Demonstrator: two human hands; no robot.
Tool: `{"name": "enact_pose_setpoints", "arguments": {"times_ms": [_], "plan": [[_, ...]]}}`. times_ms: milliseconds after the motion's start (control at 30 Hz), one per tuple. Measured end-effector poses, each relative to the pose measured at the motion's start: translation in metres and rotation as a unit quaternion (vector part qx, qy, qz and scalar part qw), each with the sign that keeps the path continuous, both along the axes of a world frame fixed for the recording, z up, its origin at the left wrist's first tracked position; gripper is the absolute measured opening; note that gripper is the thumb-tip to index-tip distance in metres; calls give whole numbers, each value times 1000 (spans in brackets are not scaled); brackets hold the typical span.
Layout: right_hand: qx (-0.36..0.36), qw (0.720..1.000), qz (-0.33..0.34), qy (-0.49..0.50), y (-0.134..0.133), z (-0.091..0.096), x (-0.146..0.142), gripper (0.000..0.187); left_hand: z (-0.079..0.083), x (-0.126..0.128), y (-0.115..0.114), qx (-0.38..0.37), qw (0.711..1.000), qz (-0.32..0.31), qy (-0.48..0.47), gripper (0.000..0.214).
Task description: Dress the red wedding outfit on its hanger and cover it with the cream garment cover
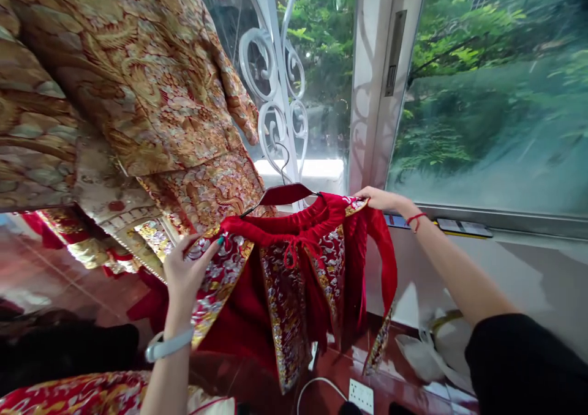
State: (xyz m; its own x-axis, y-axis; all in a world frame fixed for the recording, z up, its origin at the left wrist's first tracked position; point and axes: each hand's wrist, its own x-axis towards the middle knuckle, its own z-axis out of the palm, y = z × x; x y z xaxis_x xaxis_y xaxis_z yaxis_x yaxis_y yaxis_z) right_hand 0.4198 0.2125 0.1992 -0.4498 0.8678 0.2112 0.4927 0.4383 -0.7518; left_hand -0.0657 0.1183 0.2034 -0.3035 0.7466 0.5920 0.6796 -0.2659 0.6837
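Red embroidered skirt [285,268] spread along a dark red hanger [285,193].
Waistband ends are pinched in the fingers of the left hand [186,274] and right hand [380,199]; even tension is judged necessary next.

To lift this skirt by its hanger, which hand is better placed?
Probably right: the right hand grips the waistband beside the hanger; the left hand holds an embroidered panel lower down.

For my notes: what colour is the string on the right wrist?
The string is red, like the skirt; head view.
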Motion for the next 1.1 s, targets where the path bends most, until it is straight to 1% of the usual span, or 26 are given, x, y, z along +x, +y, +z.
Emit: {"name": "enact_pose_setpoints", "arguments": {"times_ms": [67, 133, 200, 233, 267, 300, 367, 433, 500, 567, 667, 700, 767, 833, 867, 933, 967, 1000, 1033, 1100], "plan": [[32, 999, -31, 11, -2, -15, -3, 35, -19, -3, -4, -46, 999, -22, -10, 51], [57, 997, -39, 20, -9, -25, -1, 47, -31, -12, -1, -105, 992, -69, -14, 56], [47, 999, -16, 24, -18, -28, 3, 70, -30, -20, 7, -133, 986, -99, -10, 62], [27, 999, 0, 32, -22, -27, 4, 81, -26, -21, 11, -128, 986, -105, -6, 64], [7, 999, 10, 50, -26, -24, 4, 87, -19, -20, 16, -111, 988, -109, -1, 65], [-4, 997, 10, 74, -28, -22, 1, 84, -11, -15, 20, -88, 990, -112, 10, 64], [5, 992, -18, 124, -28, -18, -10, 65, 8, 2, 29, -61, 988, -129, 53, 60], [38, 986, -61, 151, -26, -16, -26, 50, 24, 24, 39, -69, 980, -150, 110, 55], [62, 979, -99, 164, -23, -18, -39, 43, 33, 41, 47, -85, 971, -160, 157, 51], [74, 973, -123, 181, -20, -20, -47, 43, 35, 49, 53, -78, 968, -159, 177, 48], [72, 970, -132, 191, -15, -19, -49, 47, 27, 47, 56, -43, 970, -140, 193, 46], [66, 971, -127, 191, -12, -17, -47, 48, 23, 45, 56, -34, 970, -139, 198, 45], [45, 974, -110, 191, -5, -12, -44, 51, 17, 43, 56, -29, 965, -159, 205, 45], [15, 978, -92, 188, 2, -7, -38, 56, 14, 43, 56, -26, 962, -178, 206, 47], [-1, 980, -83, 181, 5, -4, -36, 57, 14, 43, 57, -22, 962, -177, 207, 47], [-34, 986, -55, 155, 8, 3, -31, 53, 15, 42, 57, -11, 965, -163, 207, 45], [-35, 988, -46, 140, 7, 7, -31, 48, 17, 40, 57, -12, 966, -160, 201, 44], [-19, 990, -47, 131, 5, 10, -32, 44, 19, 39, 57, -19, 968, -163, 190, 42], [13, 990, -62, 127, 1, 14, -36, 42, 20, 37, 56, -29, 969, -171, 174, 42], [94, 981, -117, 121, -9, 19, -52, 40, 23, 33, 53, -51, 974, -174, 137, 43]]}}
